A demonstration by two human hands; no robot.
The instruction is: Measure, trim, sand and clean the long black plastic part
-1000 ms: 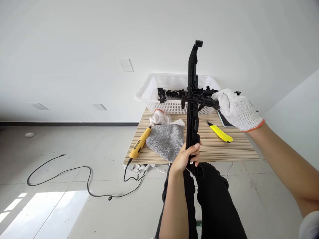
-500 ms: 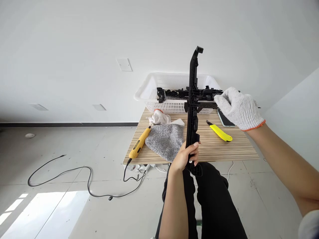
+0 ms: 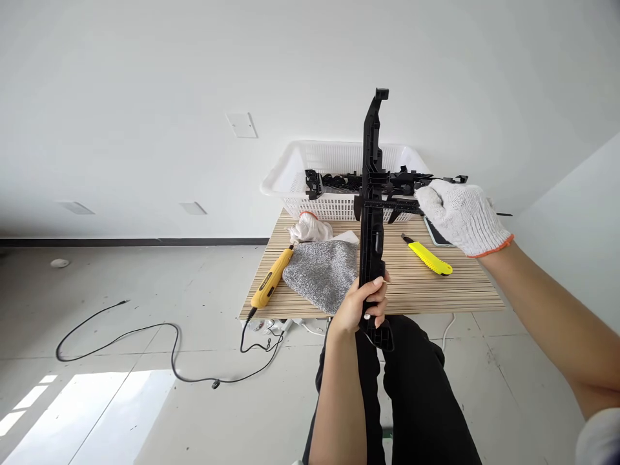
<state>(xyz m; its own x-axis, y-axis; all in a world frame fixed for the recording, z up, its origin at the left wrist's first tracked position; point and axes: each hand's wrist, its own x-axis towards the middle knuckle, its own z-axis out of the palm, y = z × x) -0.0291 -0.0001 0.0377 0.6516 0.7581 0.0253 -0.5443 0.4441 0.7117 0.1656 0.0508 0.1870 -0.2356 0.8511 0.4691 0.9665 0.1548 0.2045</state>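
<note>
My bare left hand [image 3: 363, 305] is wrapped round the lower end of a long black plastic part [image 3: 372, 239], which stands nearly upright over the table's front edge. My right hand [image 3: 462, 214], in a white knit glove with an orange cuff, is closed on a black caliper [image 3: 404, 206]. The caliper lies level across the middle of the part. One jaw shows just left of the part and another to its right, with a gap on the right side. The glove hides the caliper's middle; its thin rod sticks out beyond the hand.
A white plastic basket [image 3: 329, 208] with more black plastic parts stands at the back of the striped table [image 3: 416, 300]. A yellow utility knife [image 3: 430, 257] and a phone [image 3: 433, 234] lie right; a grey cloth [image 3: 322, 271], a white glove [image 3: 310, 228] and a corded yellow tool [image 3: 271, 278] lie left.
The black part has shifted slightly left and turned more face-on. The caliper has come round so its scale and jaws show more clearly. My right hand has moved a little left.
</note>
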